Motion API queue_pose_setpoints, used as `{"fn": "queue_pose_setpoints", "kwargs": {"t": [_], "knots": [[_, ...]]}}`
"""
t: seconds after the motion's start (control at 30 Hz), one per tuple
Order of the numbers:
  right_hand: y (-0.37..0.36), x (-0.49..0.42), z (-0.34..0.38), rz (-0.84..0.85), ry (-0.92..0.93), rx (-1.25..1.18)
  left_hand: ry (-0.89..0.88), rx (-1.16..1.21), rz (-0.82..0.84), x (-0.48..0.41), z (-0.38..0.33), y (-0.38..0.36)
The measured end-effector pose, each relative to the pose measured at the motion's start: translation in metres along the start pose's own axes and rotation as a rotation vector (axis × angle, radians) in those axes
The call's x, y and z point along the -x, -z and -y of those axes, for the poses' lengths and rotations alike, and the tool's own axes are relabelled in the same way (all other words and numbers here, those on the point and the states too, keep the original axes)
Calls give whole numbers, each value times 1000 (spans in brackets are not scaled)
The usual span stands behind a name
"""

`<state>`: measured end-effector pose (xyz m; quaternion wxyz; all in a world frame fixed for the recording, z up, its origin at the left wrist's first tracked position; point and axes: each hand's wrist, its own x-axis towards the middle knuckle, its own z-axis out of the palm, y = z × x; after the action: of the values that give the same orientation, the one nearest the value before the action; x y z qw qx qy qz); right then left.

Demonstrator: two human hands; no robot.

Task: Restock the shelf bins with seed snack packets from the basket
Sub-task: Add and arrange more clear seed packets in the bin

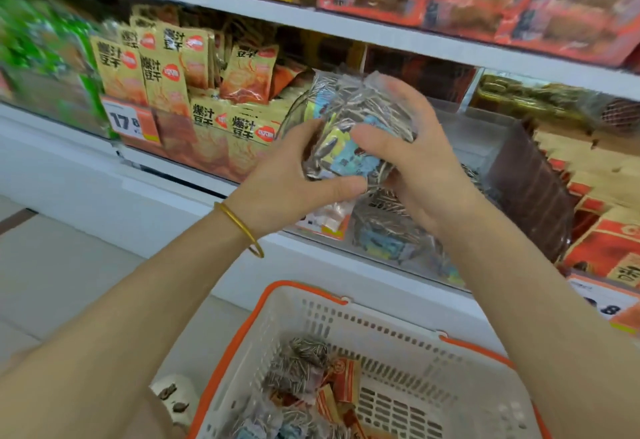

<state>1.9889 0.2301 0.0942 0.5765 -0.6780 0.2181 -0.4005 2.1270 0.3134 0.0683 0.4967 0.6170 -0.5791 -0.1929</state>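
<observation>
Clutched between both hands, a seed packet [349, 130] is held up in front of the clear shelf bin [460, 133]. The left hand [287, 179] is clamped on its lower edge, thumb underneath; the right hand [412, 158] is wrapped over its right side, fingers closed on the film. A slip is judged the main risk: the wrapper looks slick, and if one grip is released early the packet could be dropped short of the bin, onto the floor or back into the basket [363, 366]. The bin is only partly filled, more seed packets [391, 227] being seen low behind its front wall. In the basket below, further seed packets [298, 366] are mixed with small red-and-orange sachets [343, 386]. The neighbouring bin is stacked with yellow pouches [166, 75].
</observation>
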Motion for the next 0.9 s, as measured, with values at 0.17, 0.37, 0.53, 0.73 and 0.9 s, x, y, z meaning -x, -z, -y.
{"fn": "queue_pose_setpoints", "kwargs": {"t": [0.17, 0.37, 0.53, 0.73, 0.9], "knots": [[-12, -47, -13, -193, 64, 268, -92, -455, -327, -16, 13, 21], [-34, -69, -42, -182, 84, 608, -84, -686, -251, -22, 39, 16], [-39, -67, -52, -279, 163, 660, -116, -735, -218, -19, 47, 12], [-31, -68, -52, -45, 20, 671, -115, -667, -229, -19, 48, 9], [-19, -65, -42, 19, 35, 618, -163, -638, -267, -19, 49, 8]]}}
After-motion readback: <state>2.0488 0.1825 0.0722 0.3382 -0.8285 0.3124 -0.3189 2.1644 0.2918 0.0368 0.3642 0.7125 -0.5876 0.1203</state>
